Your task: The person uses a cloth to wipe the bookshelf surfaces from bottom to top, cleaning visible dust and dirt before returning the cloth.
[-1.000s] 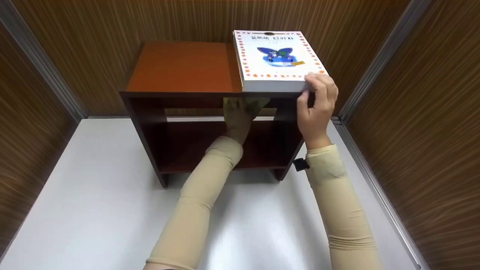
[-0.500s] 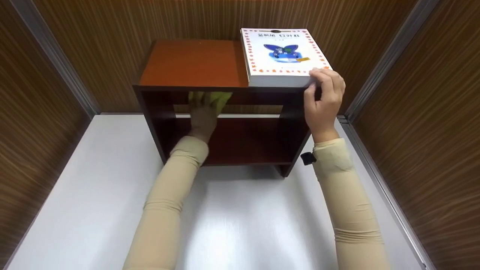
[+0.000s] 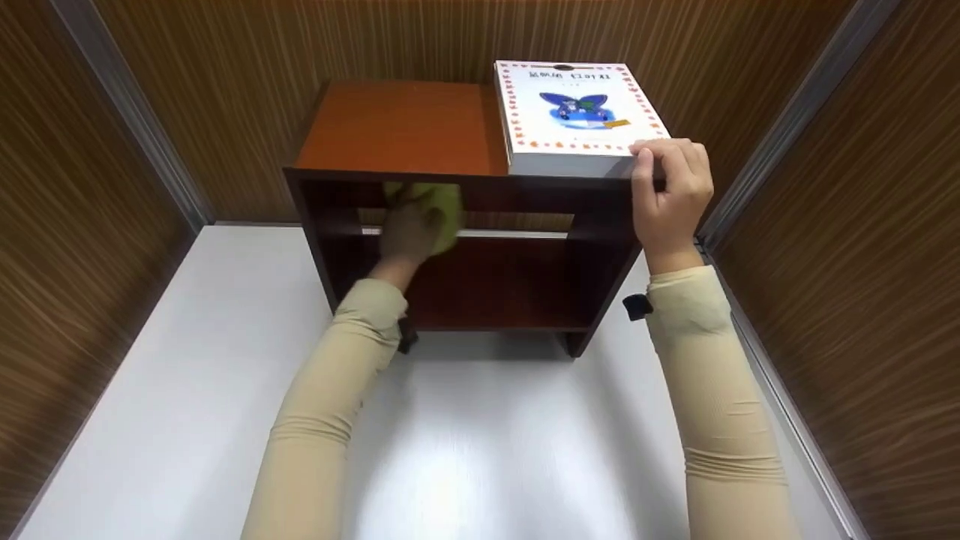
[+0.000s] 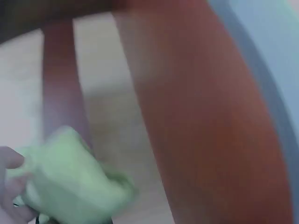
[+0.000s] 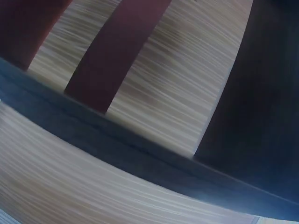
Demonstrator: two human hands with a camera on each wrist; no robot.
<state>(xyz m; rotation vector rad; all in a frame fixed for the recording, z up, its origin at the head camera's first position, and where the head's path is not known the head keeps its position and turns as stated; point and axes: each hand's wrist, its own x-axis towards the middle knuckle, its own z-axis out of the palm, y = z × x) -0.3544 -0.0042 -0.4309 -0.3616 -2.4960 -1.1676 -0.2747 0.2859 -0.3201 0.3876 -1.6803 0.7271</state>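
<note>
Inside the upper opening of a small dark-red wooden shelf (image 3: 411, 131), my left hand (image 3: 409, 229) grips a yellow-green cloth (image 3: 444, 214). The shelf's top edge hides part of the cloth. In the left wrist view the cloth (image 4: 77, 182) hangs bunched and blurred beside the fingers (image 4: 11, 158). My right hand (image 3: 675, 195) holds the front right corner of a thick white book (image 3: 585, 139), fingers bent over its cover and thumb at its front side. The book lies flat on the right half of the shelf's top. In the right wrist view the hand is out of sight.
A lower board (image 3: 495, 285) spans the shelf, which has an open back with a crossbar. It stands on a white surface (image 3: 465, 435). Wood-grained panels (image 3: 420, 37) enclose the back and both sides, with metal strips (image 3: 780, 127) at the corners.
My left hand has swept the cloth leftward inside the shelf and then turned at the wrist. My right hand stays at the book's corner. The head view has shifted slightly.
</note>
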